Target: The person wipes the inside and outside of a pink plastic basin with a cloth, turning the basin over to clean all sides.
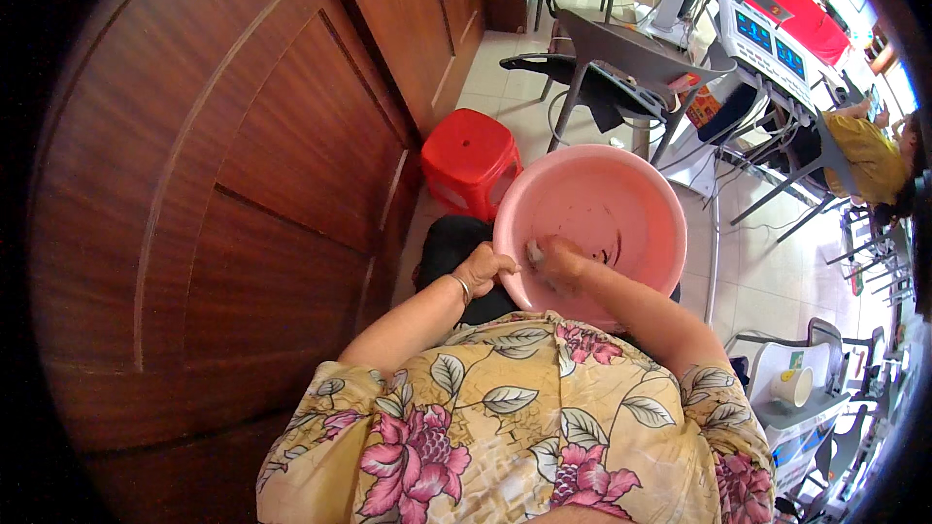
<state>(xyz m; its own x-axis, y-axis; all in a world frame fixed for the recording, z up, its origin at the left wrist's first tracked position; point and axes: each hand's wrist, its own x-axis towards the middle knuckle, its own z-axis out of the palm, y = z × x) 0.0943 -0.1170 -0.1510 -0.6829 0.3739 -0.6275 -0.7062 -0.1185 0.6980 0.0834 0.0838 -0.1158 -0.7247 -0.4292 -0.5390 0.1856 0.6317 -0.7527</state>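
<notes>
A large pink plastic basin [648, 207] rests tilted over my dark-clad lap. With the thumb over its rim, my left hand [484, 269] grips the basin at the left side; a bracelet circles that wrist. Inside the basin, my right hand [562, 262] is curled around a small pale wad [534, 251] against the inner wall, lower left. The wad is blurred, and I cannot tell its material. A curved dark streak [619, 246] and several small dark specks mark the basin's bottom. Beside my right forearm lies a small dark bit.
A red plastic stool [470, 149] stands just beyond the basin's left rim. Wooden door panels [291, 182] rise at left. Grey chairs [604, 44], loose cables and a machine with screens [768, 44] fill the far right. A person in yellow [863, 153] sits there. A cup [792, 386] stands lower right.
</notes>
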